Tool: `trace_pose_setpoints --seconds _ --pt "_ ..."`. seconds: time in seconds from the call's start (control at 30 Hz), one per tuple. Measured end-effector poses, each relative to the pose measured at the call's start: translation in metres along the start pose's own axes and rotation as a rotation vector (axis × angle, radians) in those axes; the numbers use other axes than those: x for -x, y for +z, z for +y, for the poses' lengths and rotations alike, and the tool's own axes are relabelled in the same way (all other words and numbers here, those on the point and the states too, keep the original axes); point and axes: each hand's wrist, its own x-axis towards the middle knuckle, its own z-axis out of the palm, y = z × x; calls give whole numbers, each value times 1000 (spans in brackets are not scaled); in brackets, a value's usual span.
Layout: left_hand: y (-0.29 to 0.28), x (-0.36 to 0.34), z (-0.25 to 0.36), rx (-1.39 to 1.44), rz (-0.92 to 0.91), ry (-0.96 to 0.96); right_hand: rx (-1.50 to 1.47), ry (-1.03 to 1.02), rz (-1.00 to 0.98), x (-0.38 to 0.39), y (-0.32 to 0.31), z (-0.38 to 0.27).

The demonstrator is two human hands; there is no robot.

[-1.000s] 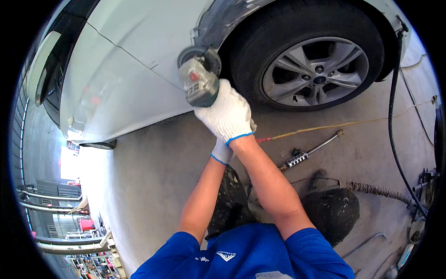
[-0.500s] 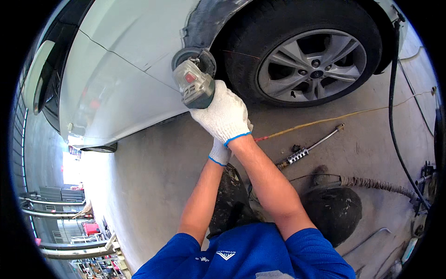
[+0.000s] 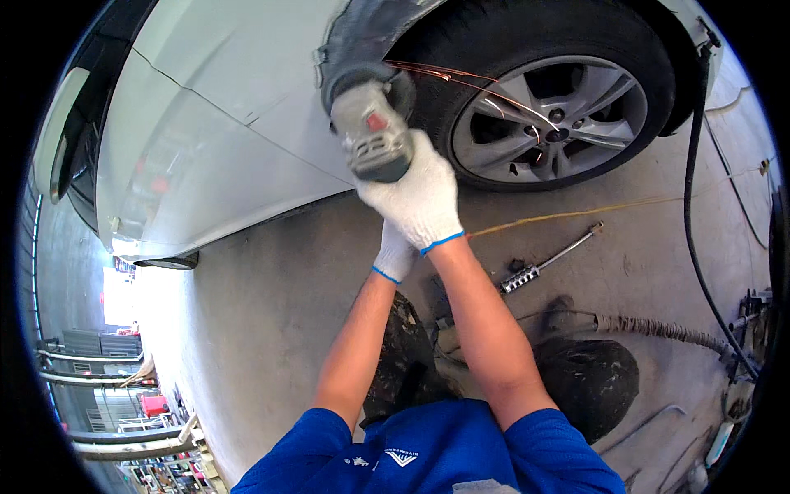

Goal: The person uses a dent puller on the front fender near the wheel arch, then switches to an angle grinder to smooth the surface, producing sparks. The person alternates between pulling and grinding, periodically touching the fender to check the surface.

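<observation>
Grinder [image 3: 372, 132], apparently within right grip [image 3: 417, 191]

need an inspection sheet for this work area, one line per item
Surface: concrete floor, grey with darker stains
Job's things: grinder at the grey-patched wheel arch of the white car; sparks cross the tyre
Clutter: silver rod tool and bent rod on the floor
Hands: right hand, white-gloved, grips the grinder; left hand mostly hidden behind it, hold unclear
Cables: yellowish line and black hose on the right
Surroundings: bright opening at far left
</observation>
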Motion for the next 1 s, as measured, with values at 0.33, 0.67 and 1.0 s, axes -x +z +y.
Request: trace_pose_setpoints --seconds 0.33,0.67,1.0 --pt "-23 5 -13 136 34 -3 76 22 -116 -2 6 -3" --pt "56 -19 49 -730 69 288 -289 -96 152 -34 -48 -25" --pt "37 -12 26 -474 78 239 -218 -57 113 -20 -31 -7"
